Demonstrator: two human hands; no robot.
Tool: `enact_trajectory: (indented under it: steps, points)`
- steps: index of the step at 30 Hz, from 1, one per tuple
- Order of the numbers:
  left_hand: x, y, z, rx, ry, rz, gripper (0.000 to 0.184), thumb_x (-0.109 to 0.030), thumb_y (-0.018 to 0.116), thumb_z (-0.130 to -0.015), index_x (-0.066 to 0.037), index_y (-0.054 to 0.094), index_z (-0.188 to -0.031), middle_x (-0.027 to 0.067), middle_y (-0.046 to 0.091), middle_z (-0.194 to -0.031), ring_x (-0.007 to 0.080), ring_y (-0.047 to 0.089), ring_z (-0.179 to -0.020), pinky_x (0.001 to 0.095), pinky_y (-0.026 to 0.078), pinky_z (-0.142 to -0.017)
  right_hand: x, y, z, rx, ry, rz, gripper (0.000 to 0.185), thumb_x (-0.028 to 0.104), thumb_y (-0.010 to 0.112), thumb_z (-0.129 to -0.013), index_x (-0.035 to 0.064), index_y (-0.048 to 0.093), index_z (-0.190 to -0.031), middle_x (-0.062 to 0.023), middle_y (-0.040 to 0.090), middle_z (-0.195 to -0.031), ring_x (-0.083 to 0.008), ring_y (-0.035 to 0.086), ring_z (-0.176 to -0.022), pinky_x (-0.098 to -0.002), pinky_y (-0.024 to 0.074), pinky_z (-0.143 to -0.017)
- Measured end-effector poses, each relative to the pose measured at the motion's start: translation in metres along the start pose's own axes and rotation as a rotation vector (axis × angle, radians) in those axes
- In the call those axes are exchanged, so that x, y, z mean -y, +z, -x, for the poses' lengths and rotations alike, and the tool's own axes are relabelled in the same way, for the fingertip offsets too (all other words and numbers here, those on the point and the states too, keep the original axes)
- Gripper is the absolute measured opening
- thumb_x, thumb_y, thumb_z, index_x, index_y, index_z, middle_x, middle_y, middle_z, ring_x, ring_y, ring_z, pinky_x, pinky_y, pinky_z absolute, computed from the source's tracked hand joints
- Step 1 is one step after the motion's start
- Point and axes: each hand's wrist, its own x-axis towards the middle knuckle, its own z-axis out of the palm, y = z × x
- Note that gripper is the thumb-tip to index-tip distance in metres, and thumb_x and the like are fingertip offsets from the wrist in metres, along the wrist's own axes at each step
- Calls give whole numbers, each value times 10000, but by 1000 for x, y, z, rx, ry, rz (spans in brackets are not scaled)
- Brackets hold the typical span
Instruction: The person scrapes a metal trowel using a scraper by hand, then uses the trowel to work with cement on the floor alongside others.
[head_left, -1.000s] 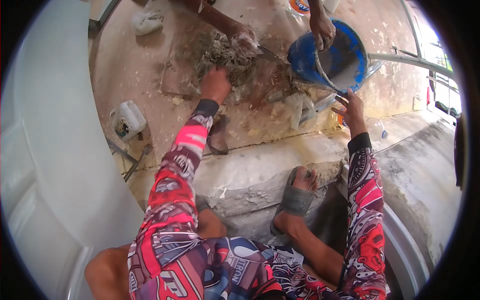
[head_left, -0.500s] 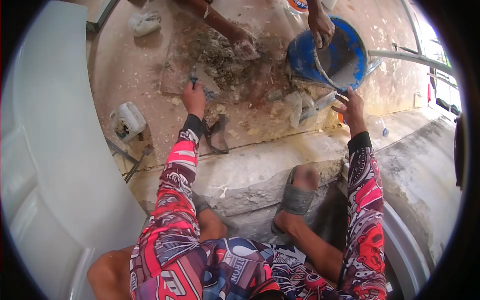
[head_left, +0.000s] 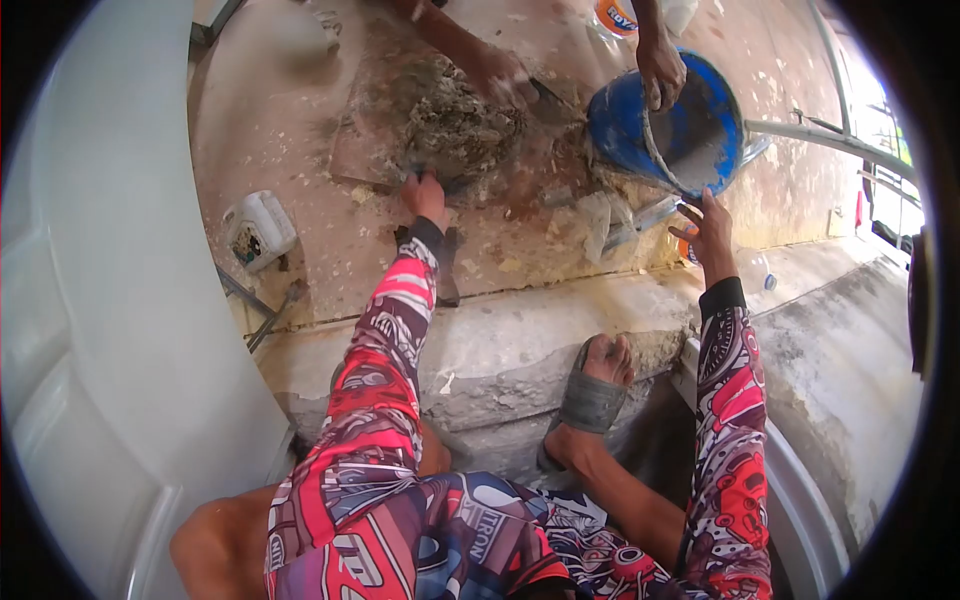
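Observation:
My left hand [head_left: 425,196] is closed at the near edge of a heap of wet grey mortar [head_left: 455,125]; in its fingers is a tool, mostly hidden, with a bluish handle. My right hand [head_left: 712,228] touches the rim of a tilted blue bucket [head_left: 615,125], fingertips at its lower edge and the other fingers spread. A co-worker's hand [head_left: 660,72] holds the bucket by its handle side. The co-worker's other hand [head_left: 503,80] is smeared with mortar and holds a trowel [head_left: 553,103] at the heap's right side.
A white jug [head_left: 259,231] lies at the left near metal bars [head_left: 262,312]. Crumpled plastic [head_left: 600,222] lies below the bucket. A metal pole [head_left: 830,137] runs in from the right. Orange-labelled bottles [head_left: 615,17] stand behind. A concrete ledge [head_left: 520,345] crosses in front of my feet.
My left hand went from the heap down to its lower left, then back right to the heap's near edge. The co-worker's trowel hand shifted slightly. My right hand stays at the bucket rim.

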Motion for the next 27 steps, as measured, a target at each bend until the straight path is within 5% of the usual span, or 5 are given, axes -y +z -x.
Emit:
enact_trajectory:
  steps: [3, 6, 12, 16, 27]
  points:
    - [-17, 13, -23, -14, -151, 20, 253, -180, 616, -872, 73, 629, -875, 163, 626, -717, 248, 533, -603, 433, 423, -582, 0, -3, 4, -3, -6, 15, 408, 392, 479, -1016, 31, 510, -1203, -148, 599, -1174, -322, 556, -1114, -688, 465, -870]
    - [-60, 12, -28, 33, 380, -432, 231, -173, 615, -838, 57, 616, -818, 221, 651, -782, 346, 606, -649, 454, 434, -612, -5, -4, 2, -9, 9, 4, 415, 399, 479, -1017, 31, 510, -1207, -146, 600, -1177, -320, 554, -1121, -686, 472, -857]
    - [-107, 36, -24, 231, 949, -1037, 172, -167, 572, -850, -9, 616, -797, 176, 640, -869, 433, 626, -775, 523, 492, -688, 0, 2, 3, -13, 19, -2, 416, 407, 470, -1020, 37, 503, -1207, -148, 605, -1172, -318, 564, -1106, -677, 487, -830]
    - [-92, 56, -6, 547, 1032, -1320, 110, -117, 532, -838, -44, 610, -864, 169, 624, -966, 431, 635, -787, 544, 509, -687, -3, -1, 2, -15, 22, 2, 414, 406, 469, -1019, 37, 505, -1204, -155, 605, -1170, -319, 576, -1086, -670, 495, -818]
    - [-92, 39, -6, 492, 975, -1198, 107, -105, 540, -829, -52, 624, -867, 146, 651, -938, 393, 653, -814, 504, 520, -705, 0, 1, 2, -22, 15, 14, 397, 387, 465, -1021, 35, 500, -1202, -142, 621, -1141, -326, 588, -1079, -677, 495, -810]
